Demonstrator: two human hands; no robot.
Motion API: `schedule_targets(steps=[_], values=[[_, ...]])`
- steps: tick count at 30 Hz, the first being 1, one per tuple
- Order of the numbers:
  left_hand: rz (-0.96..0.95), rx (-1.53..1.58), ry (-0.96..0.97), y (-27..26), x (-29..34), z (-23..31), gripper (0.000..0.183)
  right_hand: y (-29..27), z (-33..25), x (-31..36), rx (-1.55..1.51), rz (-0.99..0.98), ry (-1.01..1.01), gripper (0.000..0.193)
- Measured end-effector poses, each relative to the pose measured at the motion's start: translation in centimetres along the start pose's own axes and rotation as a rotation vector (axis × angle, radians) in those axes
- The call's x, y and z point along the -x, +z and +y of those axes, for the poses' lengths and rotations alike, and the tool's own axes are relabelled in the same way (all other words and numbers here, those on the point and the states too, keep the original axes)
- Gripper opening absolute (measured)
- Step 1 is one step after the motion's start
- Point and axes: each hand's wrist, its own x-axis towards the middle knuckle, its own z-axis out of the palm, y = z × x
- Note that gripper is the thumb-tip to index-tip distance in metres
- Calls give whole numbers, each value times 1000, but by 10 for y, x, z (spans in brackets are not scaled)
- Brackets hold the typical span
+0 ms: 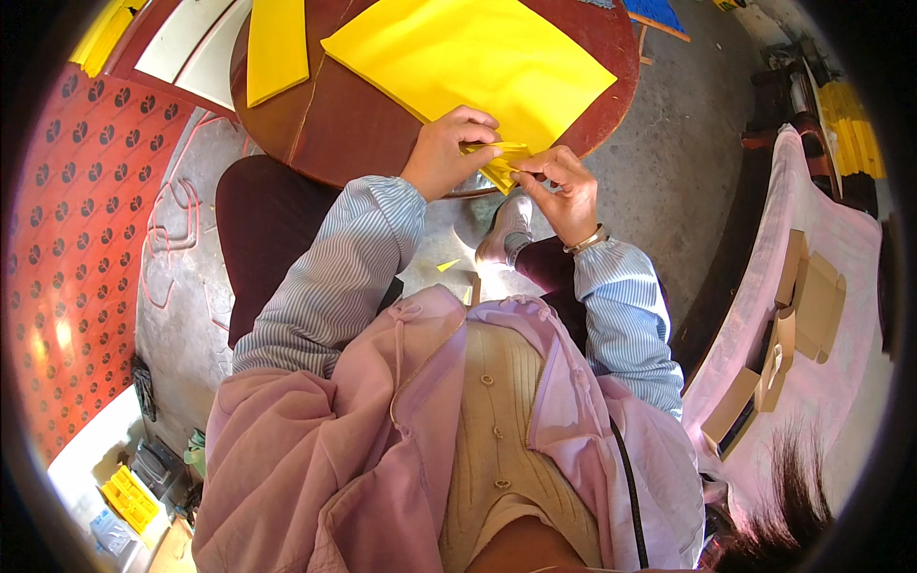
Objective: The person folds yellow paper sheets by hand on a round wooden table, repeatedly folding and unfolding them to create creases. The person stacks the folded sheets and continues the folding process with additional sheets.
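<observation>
A large yellow sheet [478,57], paper or thin cloth, lies over the front of a round reddish-brown table [358,124]. Its near corner hangs past the table's edge, gathered into several folds or layers between my hands. My left hand [449,151] closes on the left side of that corner, thumb and fingers pinching it. From the right, my right hand [562,196] pinches the corner's tip between thumb and forefinger. Whether the sheet is one piece or a stack, I cannot tell. A narrow folded yellow strip [277,53] rests on the table to the left.
Below my hands, a small yellow scrap [447,265] is on the concrete floor. On the right, opened cardboard boxes [820,306] lie on a pink-covered surface [745,315]. A red patterned panel [95,220] stands at the left. More yellow material [850,129] is stacked far right.
</observation>
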Motion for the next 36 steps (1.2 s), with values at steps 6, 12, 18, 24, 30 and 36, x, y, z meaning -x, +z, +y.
schedule_targets(steps=[6,12,18,24,30,36], values=[[-24,11,2,-3,0,1,15,2,2,2,-102,12,163,14],[-40,15,35,-6,2,2,19,4,3,1,-134,16,233,14],[5,9,18,0,1,0,19,5,0,-1,-101,36,185,17],[0,11,-5,1,0,-1,16,4,-1,0,11,34,21,17],[-22,6,5,-2,0,-1,15,0,2,2,-82,13,99,14],[-38,5,9,-5,0,2,15,2,3,1,-109,2,235,13]])
